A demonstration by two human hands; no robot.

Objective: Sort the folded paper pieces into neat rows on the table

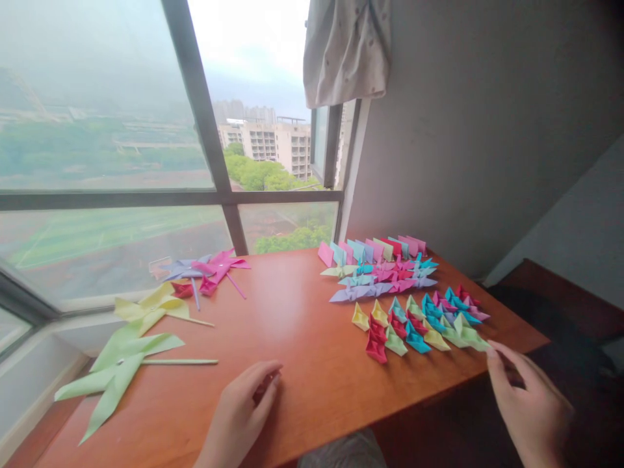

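Observation:
At the table's right edge my right hand (529,396) is closed in a pinch, thumb and forefinger on the pointed end of a light green paper boat (472,333). That boat sits at the near right end of several rows of folded paper boats in red, yellow, blue, green and pink, such as a red boat (376,348) and a yellow boat (359,317). My left hand (248,406) rests on the near part of the table with its fingers curled in toward the thumb. Nothing shows between them.
Behind the boats stand rows of folded paper cranes (383,288) and upright folded paper cards (375,250). On the left of the wooden table (292,312) lie paper pinwheels on sticks: a green pinwheel (119,370), a yellow pinwheel (151,305), a pink pinwheel (221,265). Windows border the table.

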